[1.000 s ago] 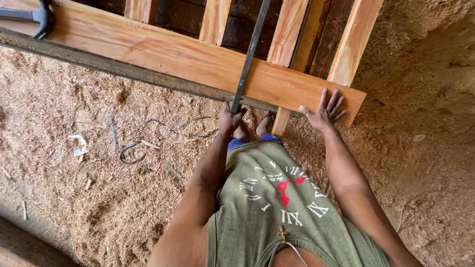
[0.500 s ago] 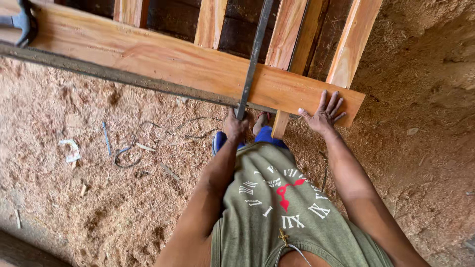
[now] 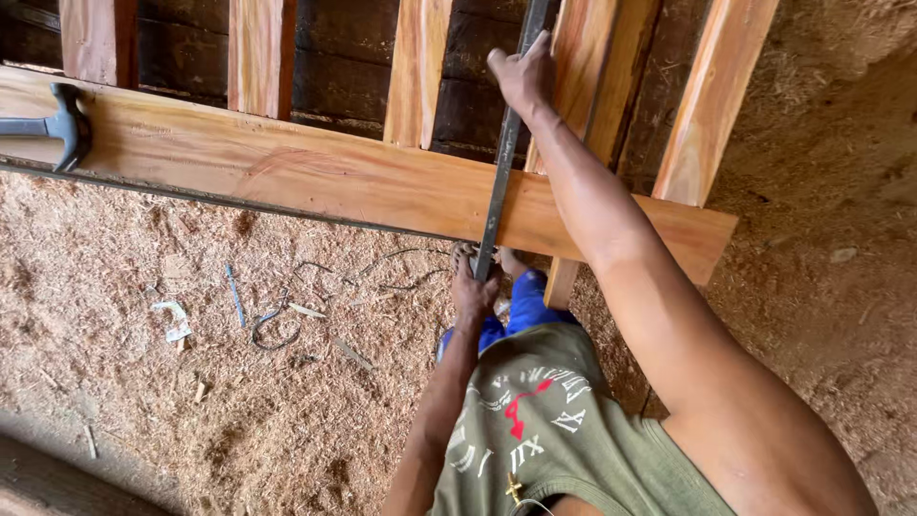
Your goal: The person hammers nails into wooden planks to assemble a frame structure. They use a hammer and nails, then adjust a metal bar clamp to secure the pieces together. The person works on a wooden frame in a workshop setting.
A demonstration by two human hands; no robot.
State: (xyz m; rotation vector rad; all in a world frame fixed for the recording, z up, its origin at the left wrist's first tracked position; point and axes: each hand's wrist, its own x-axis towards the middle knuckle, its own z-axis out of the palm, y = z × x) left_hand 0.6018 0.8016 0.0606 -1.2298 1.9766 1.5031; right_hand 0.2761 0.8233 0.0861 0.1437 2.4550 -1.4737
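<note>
The right hand (image 3: pixel 523 69) is closed around the upper part of a dark metal bar (image 3: pixel 499 182), and the left hand (image 3: pixel 472 287) clasps its lower end. The bar's long axis runs from about one o'clock down to seven, crossing the long wooden plank (image 3: pixel 287 172). A hammer (image 3: pixel 57 122) lies on the plank at ten o'clock. Sawdust floor (image 3: pixel 143 382) spreads below.
</note>
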